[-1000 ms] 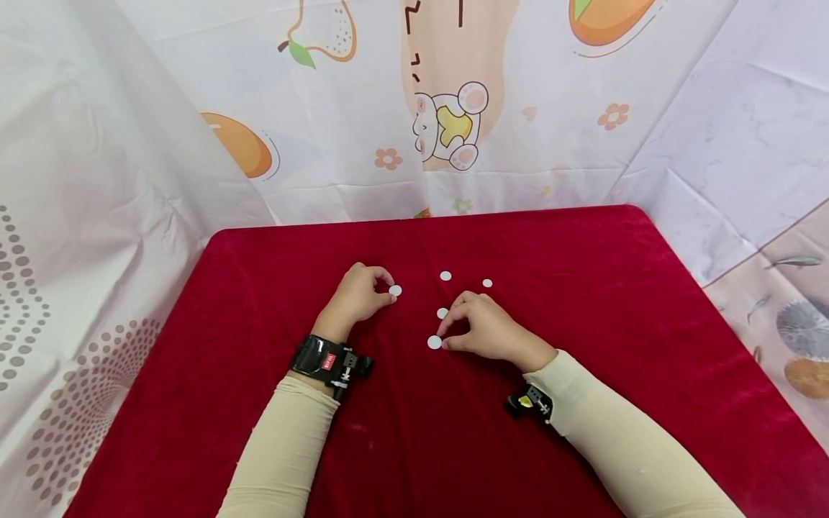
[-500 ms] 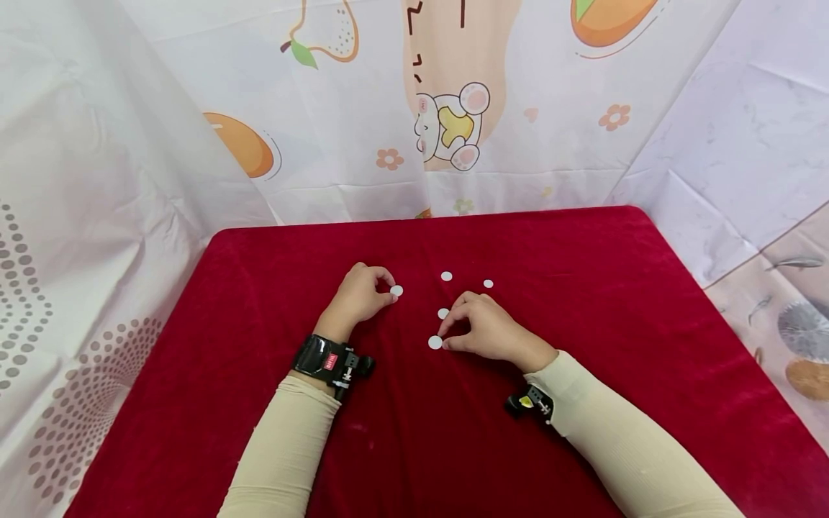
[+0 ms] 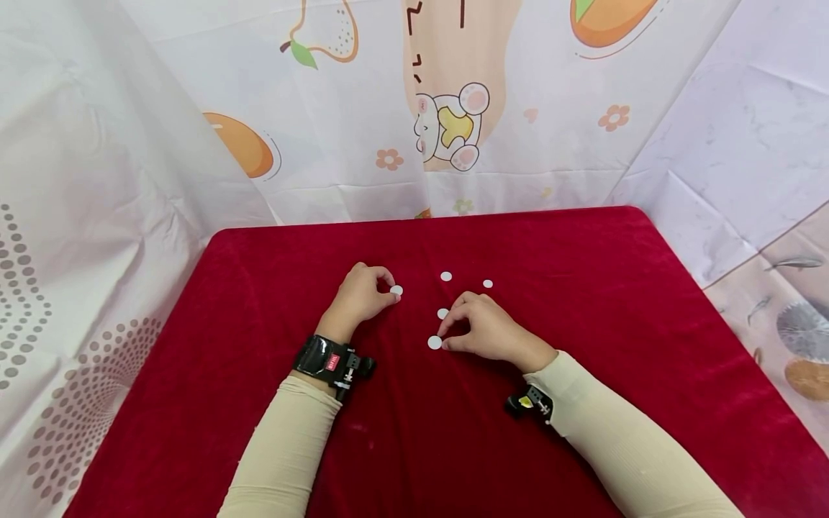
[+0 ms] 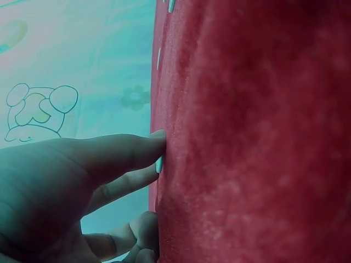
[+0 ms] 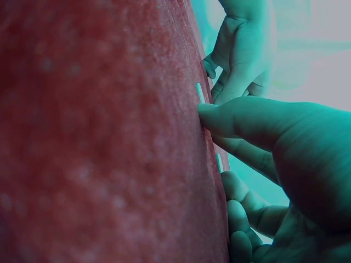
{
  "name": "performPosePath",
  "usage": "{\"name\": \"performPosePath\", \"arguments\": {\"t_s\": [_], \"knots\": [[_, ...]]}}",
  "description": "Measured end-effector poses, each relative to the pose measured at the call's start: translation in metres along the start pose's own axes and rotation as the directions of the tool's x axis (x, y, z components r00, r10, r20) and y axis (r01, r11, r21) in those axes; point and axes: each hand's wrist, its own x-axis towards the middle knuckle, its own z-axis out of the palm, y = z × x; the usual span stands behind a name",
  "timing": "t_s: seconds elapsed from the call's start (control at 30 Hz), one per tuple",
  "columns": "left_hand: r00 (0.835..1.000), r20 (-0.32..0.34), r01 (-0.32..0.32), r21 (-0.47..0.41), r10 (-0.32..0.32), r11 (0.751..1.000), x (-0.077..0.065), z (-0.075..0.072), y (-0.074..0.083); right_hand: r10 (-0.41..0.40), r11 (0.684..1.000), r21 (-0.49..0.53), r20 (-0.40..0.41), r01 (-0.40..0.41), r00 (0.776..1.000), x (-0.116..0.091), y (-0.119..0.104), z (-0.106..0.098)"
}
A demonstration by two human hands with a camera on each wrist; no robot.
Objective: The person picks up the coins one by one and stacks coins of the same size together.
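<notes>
In the head view, my left hand [image 3: 358,295] pinches a small white disc [image 3: 396,291] between thumb and forefinger, flat against the red cloth. Only a thin edge of that disc [image 4: 159,164] shows in the left wrist view. Nearer to me and to the right, my right hand [image 3: 484,327] holds the largest-looking white disc [image 3: 434,343] by its right edge with thumb and fingertip. Its rim [image 5: 200,92] sticks out past the thumb in the right wrist view. Just behind the right fingers lies another white disc [image 3: 443,314], partly covered by them.
Two further white discs lie farther back, one [image 3: 446,276] in the middle and a smaller one [image 3: 488,283] to its right. A red velvet cloth [image 3: 550,252] covers the table. Printed white curtains [image 3: 350,194] hang behind and along the sides.
</notes>
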Motion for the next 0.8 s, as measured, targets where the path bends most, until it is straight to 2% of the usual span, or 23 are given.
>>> {"name": "performPosePath", "arguments": {"t_s": [0.8], "knots": [[1.0,-0.028,-0.004,0.007,0.004,1.0,0.0008,0.0018,0.001,0.002,1.0,0.005,-0.005,-0.002,1.0,0.0005,0.0019,0.0006]]}}
